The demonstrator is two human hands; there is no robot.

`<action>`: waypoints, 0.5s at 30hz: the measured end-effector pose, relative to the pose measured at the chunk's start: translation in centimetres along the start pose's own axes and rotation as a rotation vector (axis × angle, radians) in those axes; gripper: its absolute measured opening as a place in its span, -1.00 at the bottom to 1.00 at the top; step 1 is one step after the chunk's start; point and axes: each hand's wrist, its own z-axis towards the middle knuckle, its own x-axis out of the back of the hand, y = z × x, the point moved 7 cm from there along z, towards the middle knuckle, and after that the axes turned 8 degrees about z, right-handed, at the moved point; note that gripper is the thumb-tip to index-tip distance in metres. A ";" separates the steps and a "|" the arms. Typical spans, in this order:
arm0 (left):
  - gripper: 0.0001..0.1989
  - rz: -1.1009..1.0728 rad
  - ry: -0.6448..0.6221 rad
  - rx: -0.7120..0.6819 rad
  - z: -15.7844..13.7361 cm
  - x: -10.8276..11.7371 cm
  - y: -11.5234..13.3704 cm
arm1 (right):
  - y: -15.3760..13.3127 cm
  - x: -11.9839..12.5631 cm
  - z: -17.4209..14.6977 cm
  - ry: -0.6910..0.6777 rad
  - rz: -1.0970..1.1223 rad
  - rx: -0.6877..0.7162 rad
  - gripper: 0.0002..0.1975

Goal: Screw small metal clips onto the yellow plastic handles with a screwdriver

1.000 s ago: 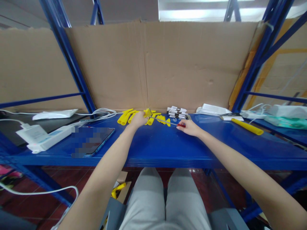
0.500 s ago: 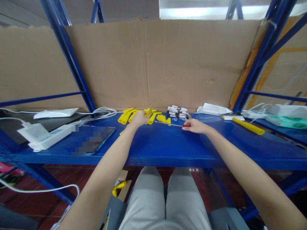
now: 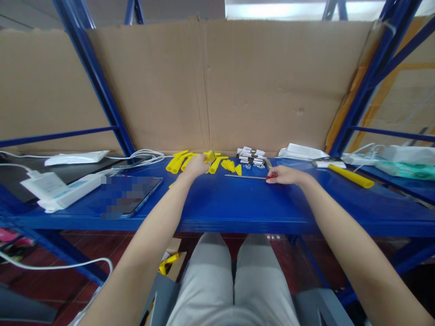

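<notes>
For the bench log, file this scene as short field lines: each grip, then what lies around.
Left grip: holding a yellow piece
Right grip: on a thin metal tool, tip leftward
Between them: small yellow pieces
Beyond tool: black-banded white bundles
Left side: power strip, phone or tablet
Right side: long yellow tube
Surface: blue shelf

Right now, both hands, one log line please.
left hand: holding yellow piece | right hand: holding red-handled tool, shaft pointing left | yellow tubes: on blue shelf
</notes>
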 end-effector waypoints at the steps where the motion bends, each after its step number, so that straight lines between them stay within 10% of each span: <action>1: -0.66 0.002 -0.001 -0.002 0.0 0.0 0.0 | 0.0 0.0 0.0 -0.004 -0.003 -0.013 -0.86; 15: -0.71 -0.002 0.002 0.002 -0.2 0.1 0.1 | -0.9 -0.2 0.1 0.060 -0.009 0.039 -0.85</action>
